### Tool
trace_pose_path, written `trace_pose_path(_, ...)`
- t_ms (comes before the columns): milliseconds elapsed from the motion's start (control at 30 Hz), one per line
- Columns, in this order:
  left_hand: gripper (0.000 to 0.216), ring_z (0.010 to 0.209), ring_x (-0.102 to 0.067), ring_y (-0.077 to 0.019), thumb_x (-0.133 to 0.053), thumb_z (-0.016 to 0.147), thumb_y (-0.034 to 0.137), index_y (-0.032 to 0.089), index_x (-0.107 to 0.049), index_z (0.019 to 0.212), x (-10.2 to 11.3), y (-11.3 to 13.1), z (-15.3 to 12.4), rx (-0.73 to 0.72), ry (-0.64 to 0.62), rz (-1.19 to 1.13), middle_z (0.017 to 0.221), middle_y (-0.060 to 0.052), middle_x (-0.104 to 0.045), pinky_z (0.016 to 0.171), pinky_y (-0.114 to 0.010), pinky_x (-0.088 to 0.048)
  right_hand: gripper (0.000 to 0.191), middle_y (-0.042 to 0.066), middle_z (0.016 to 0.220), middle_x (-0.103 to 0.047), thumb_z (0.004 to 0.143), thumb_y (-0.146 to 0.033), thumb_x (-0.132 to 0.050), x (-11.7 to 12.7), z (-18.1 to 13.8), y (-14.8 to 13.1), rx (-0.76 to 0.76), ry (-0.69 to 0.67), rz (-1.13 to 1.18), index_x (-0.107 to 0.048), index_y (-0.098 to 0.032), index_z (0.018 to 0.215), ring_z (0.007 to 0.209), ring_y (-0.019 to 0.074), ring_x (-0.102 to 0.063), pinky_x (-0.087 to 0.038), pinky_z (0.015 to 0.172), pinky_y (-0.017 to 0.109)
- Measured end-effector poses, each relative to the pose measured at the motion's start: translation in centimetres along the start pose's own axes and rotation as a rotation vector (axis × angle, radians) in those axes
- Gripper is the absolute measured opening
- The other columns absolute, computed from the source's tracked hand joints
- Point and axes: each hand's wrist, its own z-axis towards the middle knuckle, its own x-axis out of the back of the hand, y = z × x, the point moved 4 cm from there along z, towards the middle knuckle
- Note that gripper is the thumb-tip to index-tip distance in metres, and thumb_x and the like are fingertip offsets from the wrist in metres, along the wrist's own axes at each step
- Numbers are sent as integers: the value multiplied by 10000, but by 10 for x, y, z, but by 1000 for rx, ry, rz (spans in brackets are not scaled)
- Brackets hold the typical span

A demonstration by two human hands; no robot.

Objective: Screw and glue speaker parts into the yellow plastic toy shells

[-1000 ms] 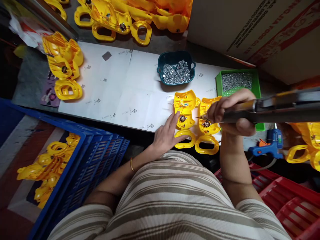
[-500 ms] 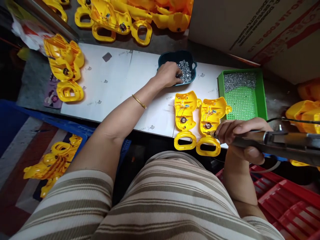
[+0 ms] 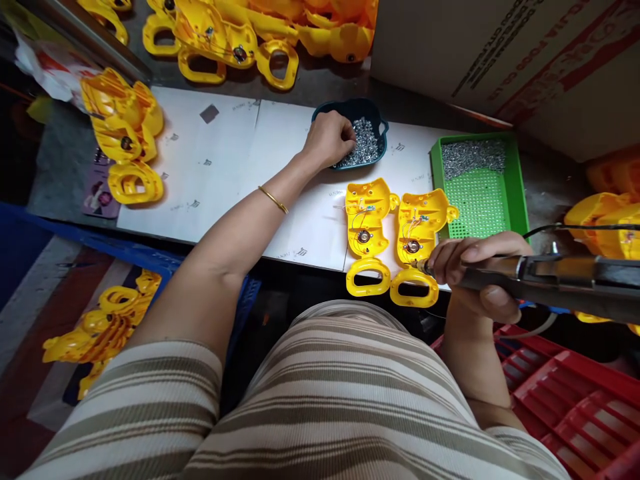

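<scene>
- Yellow shell on the right (image 3: pixel 434 208) lies open side up on the bench (image 3: pixel 55 163), its long axis running near to far, with a ring handle (image 3: pixel 399 293) at its near end.
- Small wires and a round metal-centred part show inside it; a matching yellow shell on the left (image 3: pixel 371 199) lies parallel, just beside it.
- Right hand (image 3: pixel 479 265) is the nearer one, just beside the shell on its right; its grip is wrapped round a dark screwdriver (image 3: pixel 550 275).
- That tool lies crosswise to the shell, its tip pointing left at the shell's near end; I cannot tell whether they touch.
- Left hand (image 3: pixel 327 140) is farther off, so the shell lies nearer and to the right of it.
- Its grip is narrow, fingers bent down among small metal pieces (image 3: pixel 365 143) in a dark teal bowl (image 3: pixel 367 107); I cannot tell whether one is pinched.
- Green basket (image 3: pixel 483 203), right of the shells, holds more metal pieces (image 3: pixel 473 157) at its far end.
- More yellow parts (image 3: pixel 125 127) stand at the bench's left end.
</scene>
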Motion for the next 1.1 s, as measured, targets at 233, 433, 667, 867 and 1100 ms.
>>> trace_pose_path(233, 36, 747, -574, -189, -683, 686, 173, 168, -665, 656, 10, 5, -3, 62, 55, -62, 738, -54, -668, 743, -300, -407, 261, -24, 531, -532, 723, -341, -692, -1, -7, -2, -31, 29, -3, -658, -174, 921, 430, 142, -519, -416, 429, 299)
trace_pose_path(433, 103, 458, -404, -57, -654, 776, 212, 142, -619, 708, 23, 7, -22, 287, 56, -544, 558, 35, -510, 471, -193, -309, 272, -28, 534, -527, 733, -343, -670, 0, -4, 4, -31, 11, 2, -648, -197, 961, 436, 131, -500, -416, 427, 285)
trace_pose_path(667, 138, 361, -296, 3, -715, 784, 227, 144, -609, 756, 9, 41, -94, 470, -212, -1057, 478, 80, -422, 358, -146, -109, 231, -42, 540, -526, 785, -383, -618, -4, 24, -2, 206, 112, -46, -622, -217, 945, 407, 126, -499, -443, 406, 276)
trace_pose_path(867, 298, 341, -244, 16, -812, 666, 359, 137, -626, 735, -28, 69, -154, 529, -427, -1143, 448, 89, -427, 342, -149, -84, 210, -64, 497, -435, 811, -475, -575, -21, 39, -18, 328, 235, -53, -596, -283, 894, 352, 121, -401, -398, 357, 273)
trace_pose_path(1100, 339, 359, -297, 9, -843, 602, 378, 140, -648, 745, -43, 67, -168, 609, -467, -1155, 491, 76, -473, 350, -144, -126, 206, -77, 489, -374, 816, -516, -580, -27, 37, -13, 294, 247, -112, -532, -324, 872, 327, 119, -342, -358, 358, 286)
